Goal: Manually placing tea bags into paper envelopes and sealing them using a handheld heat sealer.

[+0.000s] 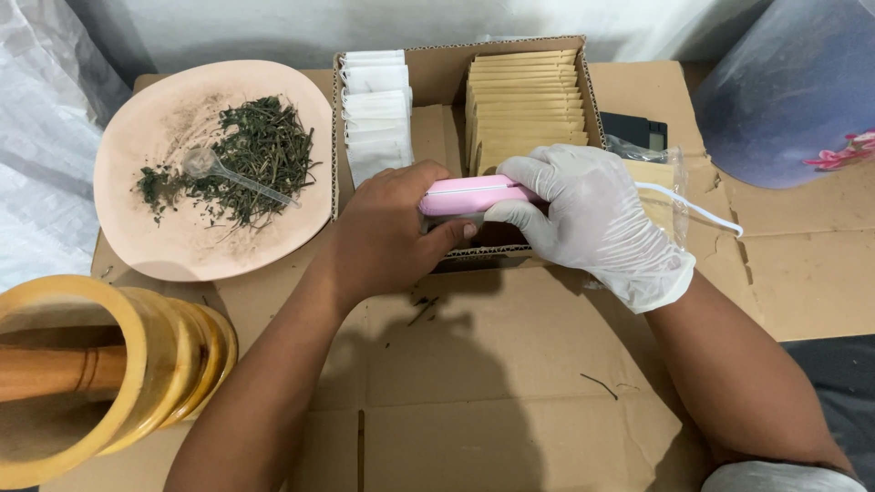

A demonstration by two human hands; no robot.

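Over the front edge of the cardboard box (592, 100), in the single head view, both your hands meet on a pink handheld sealer (474, 194). Your gloved right hand (592, 214) wraps the sealer's right end, fingers curled over the top and closed on it, while your bare left hand (387, 228) covers its left end, the thumb pressing up from below and the fingers folded over, so each grip is pinching the same tool. The sealer's long axis runs left to right, almost level, lying directly between the two hands and parallel to the box's near wall; neither hand is nearer than the other, as each holds one end. A thin white cord (702, 211) trails from under the gloved hand out to the right. You cannot see what, if anything, sits between the sealer's jaws, since your hands hide it. Inside the box, white sachets (375, 109) stand in a row on the left and tan envelopes (527, 96) are stacked on the right. To the left, well apart from your hands, a pale pink plate (182, 246) carries dried green herbs (255, 155) and a small clear plastic scoop (214, 169). At the lower left, a yellow mortar (137, 364) lies on its side with a wooden pestle (55, 369) in it. Flattened cardboard (492, 364) covers the desk beneath your forearms.
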